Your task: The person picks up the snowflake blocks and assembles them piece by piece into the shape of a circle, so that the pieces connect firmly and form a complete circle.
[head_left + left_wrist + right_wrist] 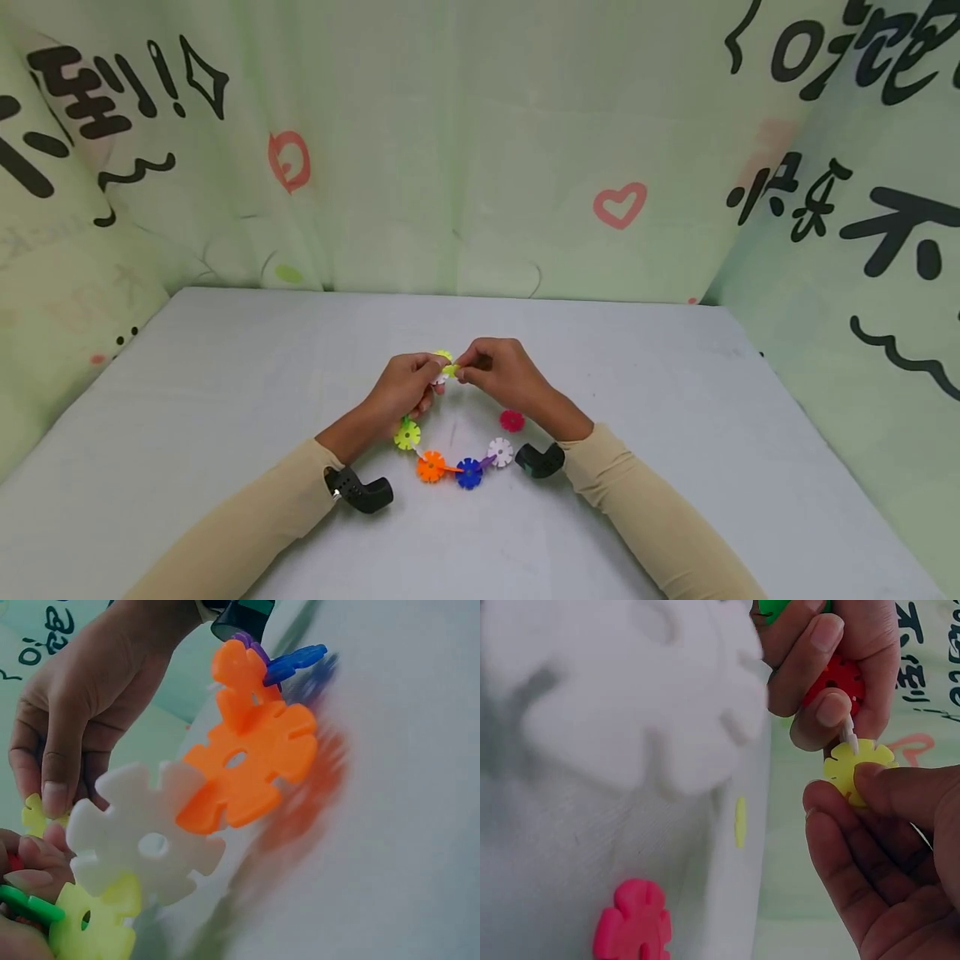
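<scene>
A chain of notched plastic snowflake discs curves across the table, with a yellow-green disc (407,435), an orange disc (431,467), a blue disc (469,473) and a white disc (500,452) in it. My left hand (405,385) grips the chain's far end, its fingers curled around a red disc (847,673) and near a green disc (30,904). Between thumb and forefinger, my right hand (510,375) pinches a yellow disc (841,766). That disc meets the edge of a small white disc (849,733) at the left fingertips; how deep the notches sit cannot be told.
A loose pink disc (512,420) lies on the white-covered table (637,500) near my right wrist. Another yellow disc (442,356) lies just beyond the hands. A printed green curtain (450,167) stands behind the table and along its sides.
</scene>
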{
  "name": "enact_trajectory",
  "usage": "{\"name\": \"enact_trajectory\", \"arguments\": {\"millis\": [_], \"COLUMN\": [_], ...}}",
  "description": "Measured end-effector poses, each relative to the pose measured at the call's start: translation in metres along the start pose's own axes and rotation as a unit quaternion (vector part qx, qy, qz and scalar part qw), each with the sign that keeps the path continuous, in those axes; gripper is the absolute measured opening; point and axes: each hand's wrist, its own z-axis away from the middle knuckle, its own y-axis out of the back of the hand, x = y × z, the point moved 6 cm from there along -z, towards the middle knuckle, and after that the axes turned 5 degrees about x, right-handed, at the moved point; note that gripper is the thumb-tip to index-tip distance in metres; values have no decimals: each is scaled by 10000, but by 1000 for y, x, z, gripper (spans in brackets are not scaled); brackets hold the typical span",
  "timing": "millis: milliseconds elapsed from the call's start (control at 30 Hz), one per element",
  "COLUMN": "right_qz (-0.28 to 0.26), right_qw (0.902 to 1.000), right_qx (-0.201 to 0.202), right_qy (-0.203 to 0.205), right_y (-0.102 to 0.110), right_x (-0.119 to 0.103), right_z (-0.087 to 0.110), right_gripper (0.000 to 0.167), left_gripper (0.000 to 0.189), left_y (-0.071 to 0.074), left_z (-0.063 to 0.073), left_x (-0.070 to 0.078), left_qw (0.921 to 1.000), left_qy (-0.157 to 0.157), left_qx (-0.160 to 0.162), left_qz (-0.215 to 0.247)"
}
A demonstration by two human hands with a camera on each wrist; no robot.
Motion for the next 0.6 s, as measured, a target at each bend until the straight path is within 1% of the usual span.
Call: {"name": "enact_trajectory", "arguments": {"millis": [133,200,367,433,533,600], "right_qz": [140,230,422,551,766,867], "right_qw": [9997,9990,9930,9898,9871,9860], "right_qx": [-132,-295,-1001,-1191,-1239,-1243], "right_qy": [-166,-260,-470,-559,-669,-699], "right_y": [0,0,0,1,2,3], "right_x": [5,8,15,19,25,26], "right_z": [2,3,3,2,-1,-4], "right_gripper": [4,5,23,28,26,24], "left_gripper": [25,25,28,31,36,39], "left_y": [-3,-4,-1,1,6,10], "left_z": [0,0,-1,-2,-3,-3], "left_x": [-4,-6,-7,-7,-5,-5], "left_qw": [9999,9999,9997,9995,9992,9987], "left_qy": [63,73,49,17,-69,-121], "left_qx": [-85,-121,107,186,223,315], "left_qz": [-13,-49,-202,-256,-322,-378]}}
